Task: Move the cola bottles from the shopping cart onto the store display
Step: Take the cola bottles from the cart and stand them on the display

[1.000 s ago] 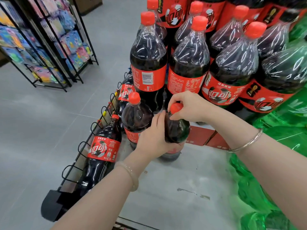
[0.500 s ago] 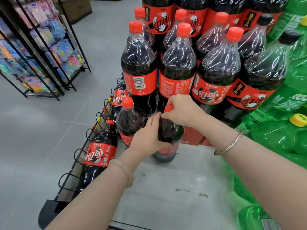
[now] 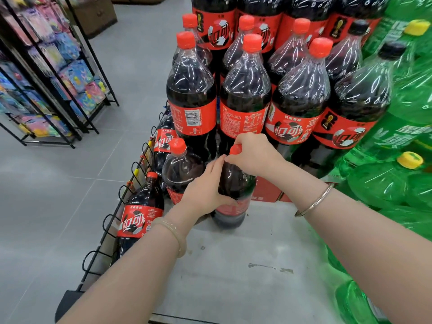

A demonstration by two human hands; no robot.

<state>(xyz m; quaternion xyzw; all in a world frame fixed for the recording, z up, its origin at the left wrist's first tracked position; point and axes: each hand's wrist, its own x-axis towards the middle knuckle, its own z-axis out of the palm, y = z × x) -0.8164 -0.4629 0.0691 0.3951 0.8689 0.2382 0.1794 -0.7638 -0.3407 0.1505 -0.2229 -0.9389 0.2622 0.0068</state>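
A: Start at the grey platform [image 3: 233,277] nearest us. What's on it?

B: One cola bottle [image 3: 236,183] stands upright toward its far end, and both hands have it. The left hand [image 3: 205,190] is wrapped round the near-left side of the body, fingers curled up toward the neck, with a pale bangle [image 3: 173,232] on that wrist. The right hand [image 3: 252,155] closes over the red cap [image 3: 235,149] from the right, fingertips pinching it; a silver bangle [image 3: 313,202] sits on that forearm.

A: And around that bottle?

B: Just to its left stands a second cola bottle [image 3: 181,174], upright, red cap on top; I can't tell whether the two touch. Further left of it, a wire rack [image 3: 121,206] runs along the platform's edge with more cola in its loops: a racked bottle [image 3: 138,213] near us, and another racked bottle [image 3: 163,139] beyond.

A: Behind the held bottle?

B: Red cartons [image 3: 266,190] just behind and right of it, then the stacked cola display [image 3: 247,94], rows of tall bottles with red labels, a few with black caps. To the right of the held bottle are green soda bottles [image 3: 385,188] with yellow caps.

A: Far left?

B: Well away from the bottle, across the grey floor [image 3: 46,195], a black wire stand [image 3: 53,78] holds colourful packets, blurred.
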